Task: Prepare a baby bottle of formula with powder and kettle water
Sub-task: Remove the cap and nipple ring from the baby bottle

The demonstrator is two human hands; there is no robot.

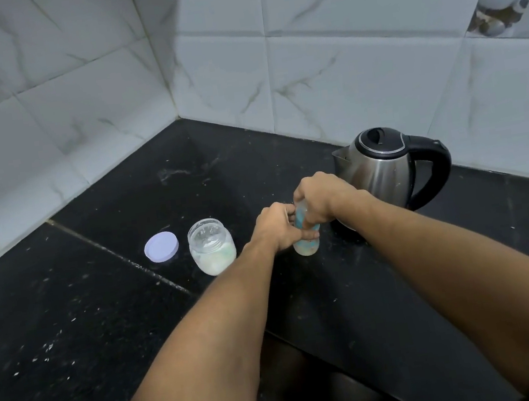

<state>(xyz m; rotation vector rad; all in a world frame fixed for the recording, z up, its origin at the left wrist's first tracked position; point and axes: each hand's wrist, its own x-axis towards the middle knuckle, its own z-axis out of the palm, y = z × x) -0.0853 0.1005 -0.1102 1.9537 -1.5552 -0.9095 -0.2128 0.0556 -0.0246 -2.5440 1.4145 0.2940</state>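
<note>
A clear baby bottle (306,245) with a blue print stands upright on the black counter (101,308). My left hand (277,227) wraps around its middle. My right hand (319,197) is closed over its top, so the cap or teat is hidden. To the left stands an open glass jar (212,246) holding white powder, and its pale lilac lid (161,246) lies flat beside it. A steel kettle (384,170) with a black handle and a shut lid stands just behind my right hand.
White marbled tile walls (340,70) meet in a corner behind the counter. White specks are scattered on the counter at the left. The counter's front edge runs diagonally at the lower right, with dark floor below.
</note>
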